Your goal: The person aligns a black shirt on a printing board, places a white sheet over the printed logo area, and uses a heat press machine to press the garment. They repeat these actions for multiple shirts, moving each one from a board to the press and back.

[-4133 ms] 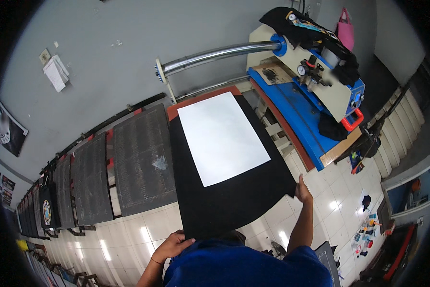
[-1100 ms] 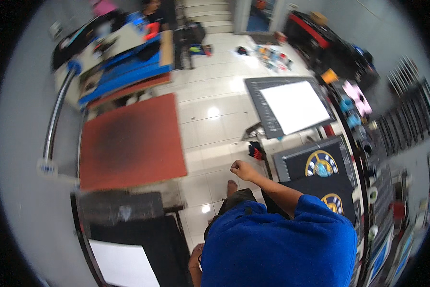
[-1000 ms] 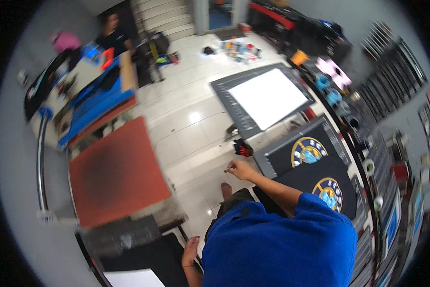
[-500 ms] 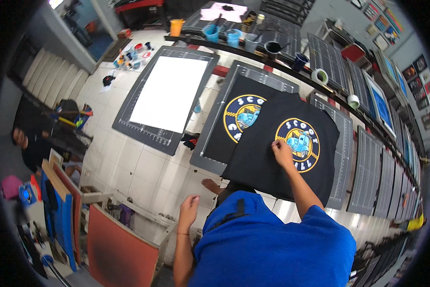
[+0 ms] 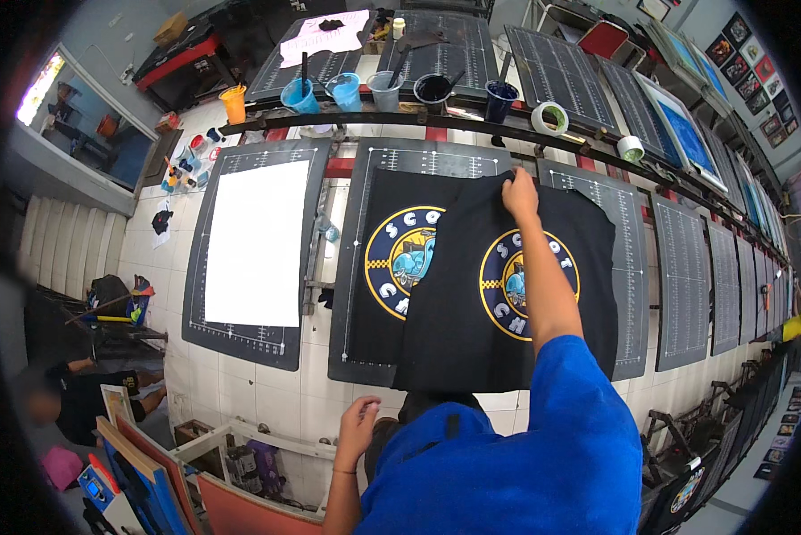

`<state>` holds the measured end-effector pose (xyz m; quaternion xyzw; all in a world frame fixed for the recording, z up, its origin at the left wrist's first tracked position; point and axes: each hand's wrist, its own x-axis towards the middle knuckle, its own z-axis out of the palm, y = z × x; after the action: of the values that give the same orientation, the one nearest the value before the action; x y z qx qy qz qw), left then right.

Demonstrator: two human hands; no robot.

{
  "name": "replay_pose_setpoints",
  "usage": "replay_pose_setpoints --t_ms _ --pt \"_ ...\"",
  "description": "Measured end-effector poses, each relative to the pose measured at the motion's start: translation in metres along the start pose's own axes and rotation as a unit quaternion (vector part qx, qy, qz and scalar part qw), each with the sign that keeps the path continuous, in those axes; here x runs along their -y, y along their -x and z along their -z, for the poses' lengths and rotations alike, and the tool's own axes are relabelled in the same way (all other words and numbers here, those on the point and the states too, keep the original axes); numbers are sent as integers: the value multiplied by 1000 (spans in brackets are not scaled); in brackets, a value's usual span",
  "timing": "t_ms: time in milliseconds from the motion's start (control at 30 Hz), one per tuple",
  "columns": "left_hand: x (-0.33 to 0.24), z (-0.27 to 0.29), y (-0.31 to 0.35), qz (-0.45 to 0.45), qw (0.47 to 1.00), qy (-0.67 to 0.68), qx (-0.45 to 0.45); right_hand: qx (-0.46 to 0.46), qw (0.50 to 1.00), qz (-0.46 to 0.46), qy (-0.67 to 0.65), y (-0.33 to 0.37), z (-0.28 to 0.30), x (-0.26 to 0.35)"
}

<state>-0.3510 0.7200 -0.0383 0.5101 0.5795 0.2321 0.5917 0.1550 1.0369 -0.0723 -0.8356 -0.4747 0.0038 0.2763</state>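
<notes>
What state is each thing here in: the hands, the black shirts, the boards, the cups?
Right hand: gripping the far edge of the right shirt.
Left hand: empty, held low near the body.
Right shirt: spread flat, overlapping the left shirt.
Left shirt: flat on its board, partly covered.
White sheet: flat on the left board.
Cups: upright, sticks in some.
Tape rolls: on the rail.

Two black printed cloths lie side by side, one (image 5: 400,267) on the pallet just left of the other (image 5: 472,312). One white sheet (image 5: 258,245) lies further left. Beyond the cloths, along the rail (image 5: 418,120), stand five cups: one orange (image 5: 234,104), two blue (image 5: 302,95), one clear (image 5: 384,91), one dark (image 5: 500,100). Two tape rolls (image 5: 549,118) sit there.
</notes>
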Motion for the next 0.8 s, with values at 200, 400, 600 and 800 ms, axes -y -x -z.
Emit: replay_pose_setpoints --t_ms 200,400,600,800 --pt "12 26 5 90 995 24 -37 111 994 1 -10 -45 -10 -33" --pt "7 21 -1 74 997 -12 -33 130 983 128 -2 -36 0 -21" --pt "16 5 26 47 996 -9 -77 119 985 122 28 -28 19 -13" --pt "26 -33 83 34 986 -8 -165 -88 976 201 15 4 52 -14"
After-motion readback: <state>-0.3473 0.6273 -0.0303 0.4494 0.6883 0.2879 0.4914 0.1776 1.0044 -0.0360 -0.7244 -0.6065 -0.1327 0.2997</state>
